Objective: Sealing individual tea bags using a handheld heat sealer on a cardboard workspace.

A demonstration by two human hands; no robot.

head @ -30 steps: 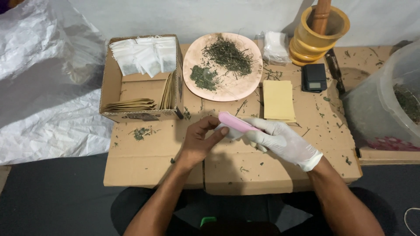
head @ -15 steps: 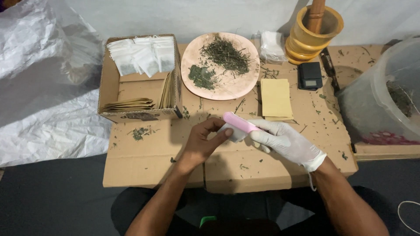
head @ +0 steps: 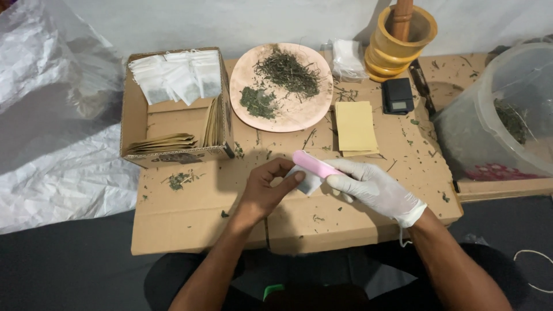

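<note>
My bare left hand (head: 266,193) pinches a small white filter bag (head: 305,181) over the flattened cardboard (head: 190,224). My right hand (head: 374,187), in a white glove, holds a pink scoop-like tool (head: 315,164) whose end rests at the top of the bag. Both hands meet just in front of a pink plate (head: 299,118) that carries two heaps of dried green herbs (head: 286,70). A stack of yellow paper envelopes (head: 354,126) lies to the right of the plate.
An open cardboard box (head: 167,118) at the left holds white filter bags and brown envelopes. A yellow mortar with a pestle (head: 400,40), a small black scale (head: 397,95) and a clear tub with herbs (head: 507,121) stand at the right. Crumpled plastic sheet (head: 52,115) lies far left.
Both hands stay together on the bag and the pink tool, shifted only slightly. The camera view has drifted a little.
</note>
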